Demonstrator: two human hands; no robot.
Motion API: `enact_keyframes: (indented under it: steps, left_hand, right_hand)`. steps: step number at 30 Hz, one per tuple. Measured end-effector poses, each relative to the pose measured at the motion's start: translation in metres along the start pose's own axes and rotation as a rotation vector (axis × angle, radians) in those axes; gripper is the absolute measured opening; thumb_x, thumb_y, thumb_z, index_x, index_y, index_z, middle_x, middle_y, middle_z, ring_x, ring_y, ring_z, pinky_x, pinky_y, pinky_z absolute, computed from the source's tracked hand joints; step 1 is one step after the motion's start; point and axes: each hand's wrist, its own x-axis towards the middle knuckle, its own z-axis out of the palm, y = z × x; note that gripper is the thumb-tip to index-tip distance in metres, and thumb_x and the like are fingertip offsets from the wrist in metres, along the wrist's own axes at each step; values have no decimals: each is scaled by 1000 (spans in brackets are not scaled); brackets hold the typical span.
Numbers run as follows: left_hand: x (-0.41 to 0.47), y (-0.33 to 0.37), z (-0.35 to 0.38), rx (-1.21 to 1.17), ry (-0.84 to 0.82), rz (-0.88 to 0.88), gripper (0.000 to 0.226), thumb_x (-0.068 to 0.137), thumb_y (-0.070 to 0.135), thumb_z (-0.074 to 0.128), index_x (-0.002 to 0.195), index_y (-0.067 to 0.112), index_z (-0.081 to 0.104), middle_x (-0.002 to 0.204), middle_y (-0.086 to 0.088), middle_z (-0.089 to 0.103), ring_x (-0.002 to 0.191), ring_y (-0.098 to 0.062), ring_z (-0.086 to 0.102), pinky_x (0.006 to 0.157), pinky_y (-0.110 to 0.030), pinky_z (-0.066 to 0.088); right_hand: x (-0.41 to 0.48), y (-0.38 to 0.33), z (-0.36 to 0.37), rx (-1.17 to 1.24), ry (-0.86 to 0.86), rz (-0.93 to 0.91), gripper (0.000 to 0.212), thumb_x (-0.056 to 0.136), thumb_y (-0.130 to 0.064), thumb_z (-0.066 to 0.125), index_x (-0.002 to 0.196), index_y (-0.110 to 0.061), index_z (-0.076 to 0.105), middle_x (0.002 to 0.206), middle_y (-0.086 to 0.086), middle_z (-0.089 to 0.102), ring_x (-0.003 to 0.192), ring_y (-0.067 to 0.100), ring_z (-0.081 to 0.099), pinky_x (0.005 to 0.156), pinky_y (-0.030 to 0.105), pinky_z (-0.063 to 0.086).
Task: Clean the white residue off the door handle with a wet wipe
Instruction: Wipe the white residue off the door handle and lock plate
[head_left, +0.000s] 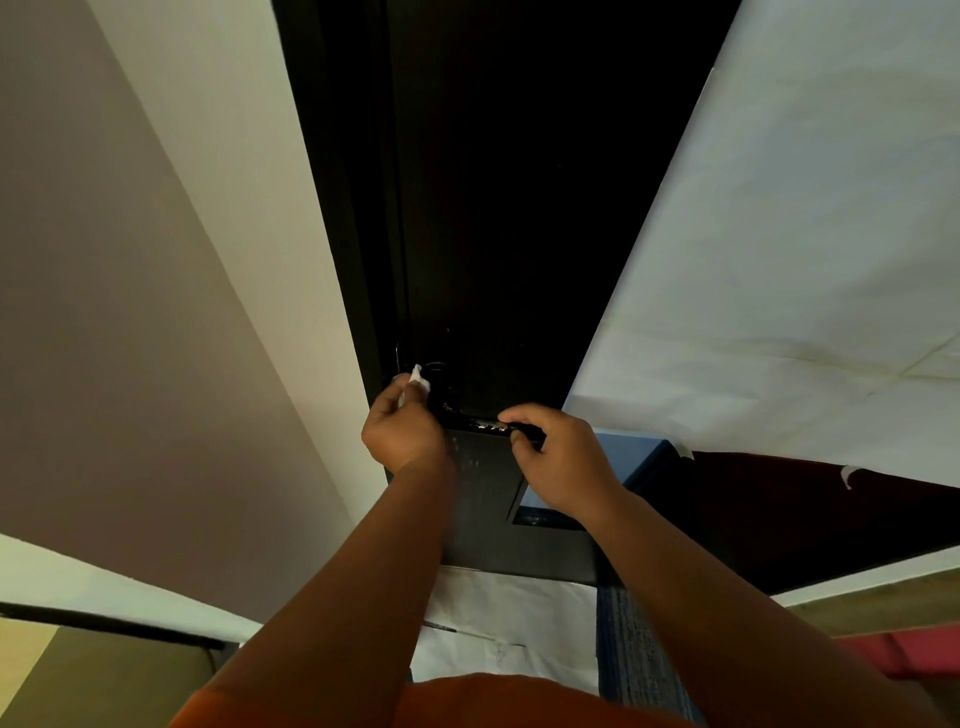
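Observation:
A dark door (498, 208) fills the middle of the view. Its black lever handle (480, 423) runs sideways between my hands, and white specks show on its middle part. My left hand (402, 428) holds a bunched white wet wipe (418, 379) pressed near the handle's base at the left. My right hand (553, 457) grips the free end of the handle. The round base of the handle is mostly hidden behind my left hand and the wipe.
A pale wall (182, 260) stands to the left of the door frame. White paper sheeting (779, 234) covers the surface on the right. A blue box (631, 457) sits behind my right hand. White paper (509, 623) and a blue mat (631, 639) lie on the floor.

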Motion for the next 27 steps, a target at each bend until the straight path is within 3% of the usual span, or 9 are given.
enact_keyframes:
  steps: [3,7,10,13,17,21,24,27]
  left_hand:
    - [-2,1,3,-60,10,-81,14,91,13,75,104,15,80,101,4,76,97,-10,69,87,-26,55]
    - [4,6,8,-81,-27,-332,24,91,31,75,110,16,76,103,-3,76,98,-22,71,70,-31,50]
    - [-3,10,2,-203,-79,-385,21,89,23,78,107,13,70,96,-3,74,88,-21,73,65,-31,53]
    - [-5,15,0,-253,-93,-399,29,88,17,79,113,10,68,98,-6,74,84,-23,75,60,-31,58]
    - [-2,19,5,-197,-64,-417,22,87,13,77,107,9,70,97,-8,74,79,-22,74,53,-28,56]
    - [6,26,12,-218,-135,-466,7,95,8,64,94,14,65,98,-8,69,81,-20,68,66,-32,54]
    - [17,23,18,-246,-142,-533,13,102,12,57,112,11,65,91,-7,64,78,-18,63,91,-30,55]
    - [20,19,18,-250,-118,-559,28,102,14,57,129,13,63,92,-6,66,76,-17,64,80,-24,56]
  right_hand:
    - [0,1,0,4,0,4,29,97,-16,62,122,-27,70,115,-9,71,80,-7,61,79,7,46]
    - [-1,1,-1,10,-8,16,29,97,-14,62,123,-26,70,104,-12,68,67,-15,56,66,2,40]
    - [-1,2,0,17,-7,15,29,97,-14,62,122,-27,70,108,-10,71,67,-13,55,72,3,41]
    - [-1,3,0,25,-10,26,29,97,-15,62,122,-28,70,111,-11,71,73,-11,57,77,7,45]
    - [2,2,0,12,-9,10,29,96,-13,62,121,-25,71,118,-7,71,104,4,64,91,13,49]
    - [5,0,4,1,-5,0,29,94,-12,62,120,-24,71,115,-6,72,103,8,66,89,16,51]
    - [5,0,8,8,-3,1,30,94,-13,62,120,-23,70,115,-4,72,103,12,67,90,23,54]
    - [5,0,9,25,3,5,31,94,-12,62,121,-22,70,117,-4,71,105,11,66,92,25,55]
